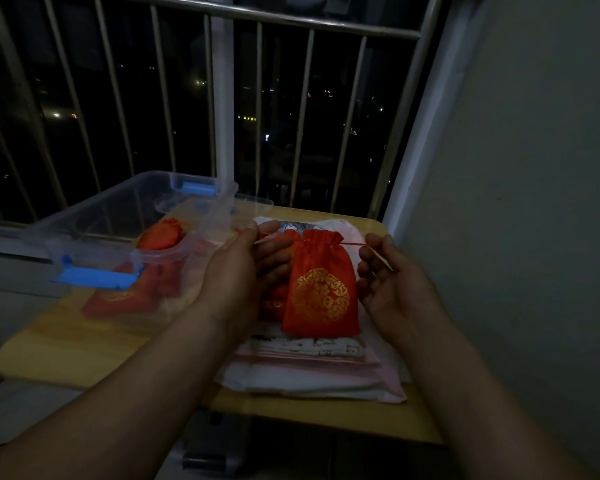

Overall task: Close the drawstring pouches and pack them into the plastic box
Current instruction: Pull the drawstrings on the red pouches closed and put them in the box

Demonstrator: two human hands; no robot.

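Clearly the brightest thing in the dim room, the red pouch (pixel 321 296) hangs upright between the two hands, above a stack of folded white and pink cloth (pixel 309 372) on the right part of the yellow surface (pixel 66 344). Its fabric is shiny, a round gold emblem is printed on its front, and its mouth is gathered into tight pleats. A thin red cord (pixel 352 243) runs out from each side of the neck. The left hand (pixel 236 268) pinches the left end of the cord between thumb and fingertip, with its other fingers loosely curled behind. The right hand (pixel 395 282) pinches the right end with the palm turned up.

Below the left hand more red fabric with gold print (pixel 274 303) lies on the cloth. It is mostly covered by the hand and the pouch, so how many pieces there are cannot be told. The left side of the view is blurred and dark.

On that side stands the clear plastic box (pixel 84 220), which has blue latches (pixel 94 275). A second pouch (pixel 163 233), red and bunched shut, shows inside it. Lower down, red shapes with gold print (pixel 118 299) show through the near wall. Whether they lie in the box or under it is unclear.
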